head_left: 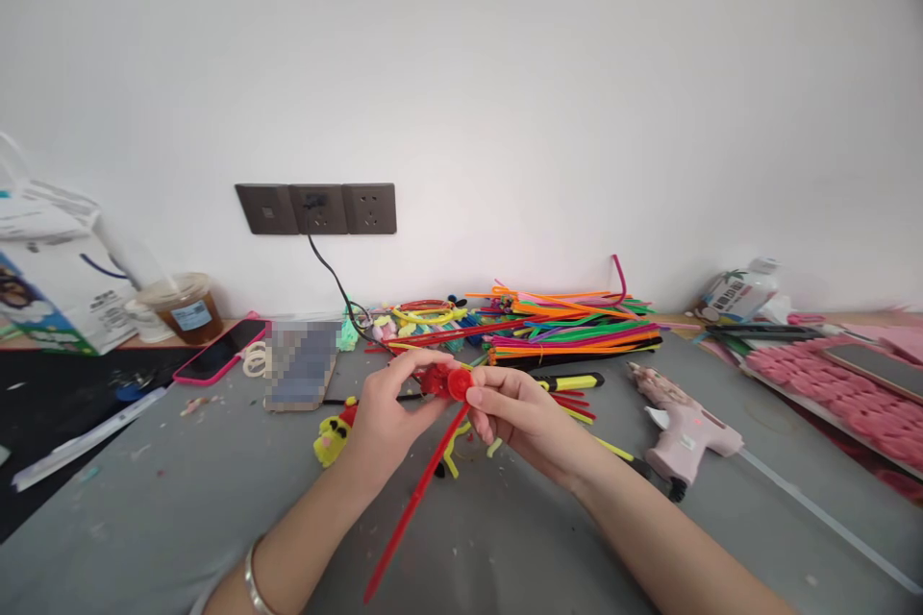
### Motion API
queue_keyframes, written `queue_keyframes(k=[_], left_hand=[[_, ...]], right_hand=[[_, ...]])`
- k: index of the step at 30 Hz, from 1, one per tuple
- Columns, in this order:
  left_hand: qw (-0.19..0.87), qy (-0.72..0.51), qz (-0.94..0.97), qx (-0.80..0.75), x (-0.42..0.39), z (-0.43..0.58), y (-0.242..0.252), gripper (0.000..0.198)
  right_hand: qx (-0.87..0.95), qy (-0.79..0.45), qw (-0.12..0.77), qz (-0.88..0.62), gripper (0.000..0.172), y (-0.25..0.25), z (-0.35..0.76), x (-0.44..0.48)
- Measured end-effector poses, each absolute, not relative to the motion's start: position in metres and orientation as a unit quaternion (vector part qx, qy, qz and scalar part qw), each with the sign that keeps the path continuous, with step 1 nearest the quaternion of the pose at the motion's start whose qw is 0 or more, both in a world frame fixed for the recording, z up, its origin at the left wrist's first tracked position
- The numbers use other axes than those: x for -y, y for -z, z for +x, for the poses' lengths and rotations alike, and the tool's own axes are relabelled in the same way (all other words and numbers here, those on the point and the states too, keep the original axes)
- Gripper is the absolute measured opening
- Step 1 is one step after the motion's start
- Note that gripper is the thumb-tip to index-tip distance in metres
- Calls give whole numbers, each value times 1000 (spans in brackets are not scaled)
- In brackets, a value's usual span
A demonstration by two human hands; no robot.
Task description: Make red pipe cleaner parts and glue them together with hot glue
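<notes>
My left hand (393, 413) pinches the left side of a red coiled pipe cleaner piece (460, 384) above the middle of the grey mat. On its right side, my right hand (515, 413) grips the same piece between thumb and fingers. A long straight red stem (414, 495) hangs from it down toward the lower left. Behind and below my left hand lies a yellow fuzzy figure (332, 440) with a red top. Short yellow-green pieces (451, 456) show beneath the hands.
Colourful pipe cleaners (577, 327) lie along the wall. A yellow cutter (577, 382) is behind my right hand, with a pink glue gun (685, 428) farther right. Leftward are a pink-edged phone (220, 353), a drink cup (188, 312) and white tape rolls (255, 360).
</notes>
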State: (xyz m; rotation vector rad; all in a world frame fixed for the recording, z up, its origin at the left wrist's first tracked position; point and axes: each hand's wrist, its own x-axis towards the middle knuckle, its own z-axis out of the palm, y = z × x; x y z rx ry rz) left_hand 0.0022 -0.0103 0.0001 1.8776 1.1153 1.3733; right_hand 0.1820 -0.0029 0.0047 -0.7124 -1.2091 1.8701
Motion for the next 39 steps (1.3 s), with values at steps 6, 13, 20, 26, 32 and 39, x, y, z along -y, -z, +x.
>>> queue_keyframes(k=[6,13,20,26,32,39], left_hand=[[201,-546,711,-395,11,5,6,24],[166,-543,726,-387,12,5,3,21],[112,-557,741,-359,10,5,6,20],[51,-532,763,-364,11,1,6,44],[-83,-502,800,-318,5,-5,8,44],[-93,-443,844,-286,6,-8,6,31]], right_hand=[[480,-730,392,-287,35,-5,180,6],[480,-719,389,-317,38,-6,178,7],[496,-700,391,-334,42,-2,177,6],[486,-708,378,-345,42,-4,177,7],[457,-736,364,-341,46,-3,176,8],[438,-767,349,-313,44,-2,179,7]])
